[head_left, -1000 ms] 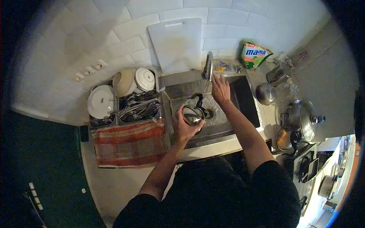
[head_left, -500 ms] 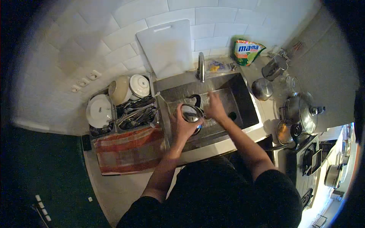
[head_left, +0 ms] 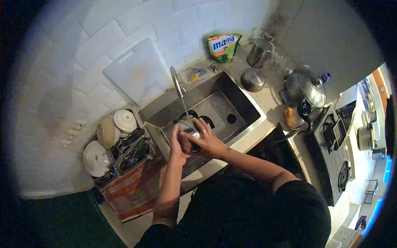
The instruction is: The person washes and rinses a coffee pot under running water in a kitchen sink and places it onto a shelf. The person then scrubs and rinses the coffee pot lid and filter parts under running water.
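Note:
A shiny round metal pot with black curved parts (head_left: pixel 188 125), teapot-like in shape, is held over the near side of the sink (head_left: pixel 248 124). Water runs from the faucet (head_left: pixel 177 80) down onto it. My left hand (head_left: pixel 178 149) grips the pot's left side, thumb and fingers around the wall. Across its right side and top lie the fingers of my right hand (head_left: pixel 210 142), curved against the metal. Both hands hide much of the pot, so its exact kind is hard to make out.
Left of the sink stands a dish rack (head_left: pixel 120 165) with bowls and cutlery, beside a red striped cloth (head_left: pixel 132 192). A green-white detergent pouch (head_left: pixel 223 48), metal cup (head_left: pixel 260 53), upturned metal bowl (head_left: pixel 253 79) and lidded pot (head_left: pixel 308 89) stand behind and right, near the stove (head_left: pixel 326 165).
The view has turned and shifted right. My right hand has come from under the faucet stream onto the pot, and the pot now sits under the running water.

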The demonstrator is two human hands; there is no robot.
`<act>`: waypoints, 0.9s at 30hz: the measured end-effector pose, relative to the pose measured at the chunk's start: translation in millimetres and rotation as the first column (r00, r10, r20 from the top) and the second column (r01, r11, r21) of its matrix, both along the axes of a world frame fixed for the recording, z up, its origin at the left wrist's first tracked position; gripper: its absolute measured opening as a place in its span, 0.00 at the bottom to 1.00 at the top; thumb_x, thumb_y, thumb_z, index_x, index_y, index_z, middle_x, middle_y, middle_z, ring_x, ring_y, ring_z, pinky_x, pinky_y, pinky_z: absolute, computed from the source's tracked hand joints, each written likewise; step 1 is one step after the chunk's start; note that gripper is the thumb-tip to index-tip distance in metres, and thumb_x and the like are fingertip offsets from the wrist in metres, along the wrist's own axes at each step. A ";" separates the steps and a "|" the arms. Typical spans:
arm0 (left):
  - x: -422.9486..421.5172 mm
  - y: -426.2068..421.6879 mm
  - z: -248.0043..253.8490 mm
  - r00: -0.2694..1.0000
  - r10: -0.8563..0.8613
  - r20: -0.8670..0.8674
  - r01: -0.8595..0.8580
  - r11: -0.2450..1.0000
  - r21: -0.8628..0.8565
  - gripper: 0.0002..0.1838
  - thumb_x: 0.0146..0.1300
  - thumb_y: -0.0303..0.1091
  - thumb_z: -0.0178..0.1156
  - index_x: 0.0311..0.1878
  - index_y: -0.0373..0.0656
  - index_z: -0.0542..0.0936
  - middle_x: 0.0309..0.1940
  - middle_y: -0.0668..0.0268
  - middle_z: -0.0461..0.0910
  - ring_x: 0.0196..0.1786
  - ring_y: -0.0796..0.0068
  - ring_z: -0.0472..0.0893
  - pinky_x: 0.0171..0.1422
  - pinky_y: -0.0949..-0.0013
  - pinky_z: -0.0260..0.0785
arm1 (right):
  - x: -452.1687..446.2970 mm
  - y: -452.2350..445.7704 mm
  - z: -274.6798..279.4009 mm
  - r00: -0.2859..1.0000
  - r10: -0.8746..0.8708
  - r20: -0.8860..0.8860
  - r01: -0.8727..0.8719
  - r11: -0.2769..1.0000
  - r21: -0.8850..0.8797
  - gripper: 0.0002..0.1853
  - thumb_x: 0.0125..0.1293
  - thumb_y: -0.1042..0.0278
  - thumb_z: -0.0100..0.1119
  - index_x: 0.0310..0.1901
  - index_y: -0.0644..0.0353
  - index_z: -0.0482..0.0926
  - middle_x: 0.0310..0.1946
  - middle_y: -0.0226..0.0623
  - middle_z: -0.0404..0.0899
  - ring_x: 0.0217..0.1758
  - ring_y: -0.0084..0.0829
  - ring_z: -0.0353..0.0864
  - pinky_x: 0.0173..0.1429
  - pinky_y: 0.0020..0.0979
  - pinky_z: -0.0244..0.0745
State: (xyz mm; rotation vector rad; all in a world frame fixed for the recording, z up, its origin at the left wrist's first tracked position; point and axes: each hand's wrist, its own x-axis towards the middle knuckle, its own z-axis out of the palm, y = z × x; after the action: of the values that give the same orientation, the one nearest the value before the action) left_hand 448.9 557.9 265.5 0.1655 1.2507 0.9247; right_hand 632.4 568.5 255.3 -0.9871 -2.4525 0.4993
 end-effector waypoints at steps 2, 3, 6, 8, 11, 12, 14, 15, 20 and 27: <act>-14.6 -1.5 -20.0 0.998 0.010 0.064 -0.010 1.000 0.009 0.44 0.64 0.77 0.54 0.75 0.59 0.74 0.74 0.63 0.75 0.76 0.51 0.73 0.73 0.24 0.61 | 6.6 8.5 1.4 0.968 0.028 -0.250 -0.041 0.998 -0.046 0.66 0.49 0.49 0.86 0.85 0.38 0.50 0.82 0.64 0.45 0.83 0.71 0.52 0.83 0.59 0.59; -18.0 -6.7 -10.2 0.999 0.017 0.036 -0.018 1.000 0.022 0.43 0.64 0.77 0.53 0.75 0.59 0.74 0.75 0.64 0.74 0.76 0.51 0.72 0.74 0.23 0.60 | 11.8 9.8 1.1 0.954 -0.012 -0.299 -0.024 0.993 -0.117 0.68 0.46 0.49 0.88 0.85 0.42 0.50 0.82 0.63 0.46 0.83 0.68 0.53 0.84 0.57 0.59; -27.4 -12.7 -36.6 0.974 -0.057 0.218 0.027 0.990 0.136 0.42 0.64 0.77 0.55 0.73 0.59 0.74 0.71 0.64 0.75 0.72 0.56 0.74 0.70 0.32 0.64 | 19.1 13.1 15.8 0.911 -0.117 -0.395 -0.023 0.943 -0.333 0.76 0.40 0.47 0.93 0.84 0.59 0.46 0.81 0.60 0.49 0.84 0.59 0.55 0.86 0.51 0.57; -8.9 -20.8 8.6 0.997 0.042 0.070 -0.046 0.998 0.052 0.38 0.64 0.72 0.62 0.68 0.55 0.78 0.58 0.67 0.81 0.59 0.63 0.80 0.65 0.41 0.72 | 17.2 10.2 12.6 0.919 -0.139 -0.370 -0.007 0.930 -0.367 0.78 0.40 0.46 0.93 0.84 0.61 0.45 0.81 0.60 0.49 0.84 0.59 0.54 0.87 0.51 0.55; -15.1 -21.1 -23.0 0.996 -0.008 0.091 -0.007 0.988 0.157 0.29 0.64 0.65 0.67 0.60 0.56 0.83 0.40 0.74 0.79 0.42 0.72 0.79 0.53 0.45 0.78 | 11.9 8.8 16.9 0.938 -0.136 -0.318 0.011 0.931 -0.365 0.79 0.40 0.44 0.92 0.84 0.65 0.42 0.80 0.61 0.52 0.83 0.58 0.56 0.87 0.50 0.53; -12.2 -21.0 -30.5 0.994 0.067 0.089 -0.078 0.989 0.127 0.22 0.63 0.58 0.73 0.53 0.56 0.86 0.29 0.78 0.70 0.31 0.78 0.71 0.39 0.53 0.80 | 10.1 8.8 18.7 0.945 -0.149 -0.290 0.021 0.916 -0.402 0.79 0.40 0.44 0.92 0.83 0.65 0.42 0.79 0.61 0.53 0.83 0.57 0.56 0.87 0.49 0.54; -15.2 -24.9 -44.6 0.995 0.081 0.052 -0.087 0.989 0.122 0.25 0.62 0.56 0.75 0.56 0.55 0.84 0.31 0.77 0.71 0.31 0.78 0.72 0.37 0.56 0.80 | 6.6 12.3 17.7 0.951 -0.143 -0.276 0.021 0.915 -0.404 0.76 0.42 0.44 0.92 0.82 0.64 0.44 0.78 0.61 0.57 0.81 0.54 0.60 0.84 0.48 0.58; -17.1 -26.7 -51.1 0.996 0.085 0.031 -0.088 0.989 0.121 0.26 0.61 0.55 0.76 0.57 0.54 0.83 0.32 0.76 0.71 0.31 0.77 0.73 0.36 0.58 0.81 | 4.3 16.3 12.4 0.949 -0.125 -0.291 0.008 0.929 -0.370 0.74 0.44 0.44 0.91 0.81 0.63 0.45 0.77 0.61 0.59 0.80 0.52 0.63 0.82 0.47 0.62; -7.8 -37.5 -21.7 0.979 0.123 -0.165 -0.071 0.955 0.289 0.37 0.60 0.48 0.79 0.69 0.47 0.74 0.53 0.64 0.80 0.48 0.70 0.83 0.47 0.57 0.84 | 1.7 29.8 -10.0 0.793 -0.567 -0.221 0.026 0.394 -0.919 0.58 0.63 0.48 0.80 0.80 0.57 0.44 0.70 0.54 0.70 0.69 0.44 0.77 0.67 0.42 0.78; -17.9 -40.6 -13.3 0.882 0.211 -0.422 0.138 0.739 0.659 0.39 0.69 0.43 0.68 0.80 0.43 0.66 0.64 0.63 0.79 0.53 0.77 0.81 0.49 0.75 0.77 | -5.6 6.7 25.6 0.589 -0.665 -0.460 -0.270 0.374 -0.887 0.51 0.65 0.52 0.80 0.80 0.61 0.56 0.65 0.48 0.78 0.64 0.37 0.81 0.66 0.37 0.80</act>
State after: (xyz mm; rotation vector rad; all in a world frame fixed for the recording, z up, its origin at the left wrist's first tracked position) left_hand 431.0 517.2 252.3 1.0124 1.3026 1.4102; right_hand 626.8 575.2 280.9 -1.0760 -0.9844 1.8766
